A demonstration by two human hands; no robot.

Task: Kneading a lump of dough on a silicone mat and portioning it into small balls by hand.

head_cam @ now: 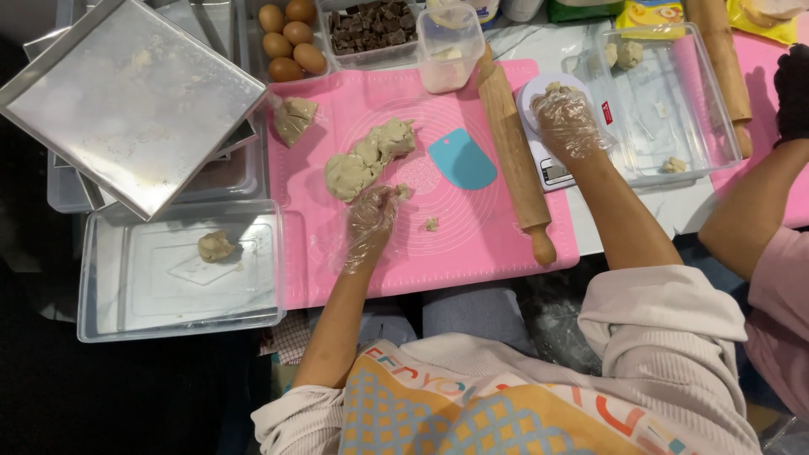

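Note:
Both my hands wear clear plastic gloves. My left hand (371,217) rests on the pink silicone mat (472,244), its fingertips pinching a small bit of dough next to the large beige dough mass (366,158). A crumb of dough (431,224) lies just to its right. My right hand (566,120) is over the small white kitchen scale (549,168), fingers curled on a piece of dough on the pan. A wooden rolling pin (514,156) and a teal scraper (462,158) lie between the hands.
A clear tray (181,316) at the left holds one dough ball (216,246). Metal baking trays (126,101), eggs (289,38), a tub of chocolate chunks (371,25) and a plastic cup (450,46) stand behind. Another person's arm (750,211) reaches in at right beside a clear tray (666,101).

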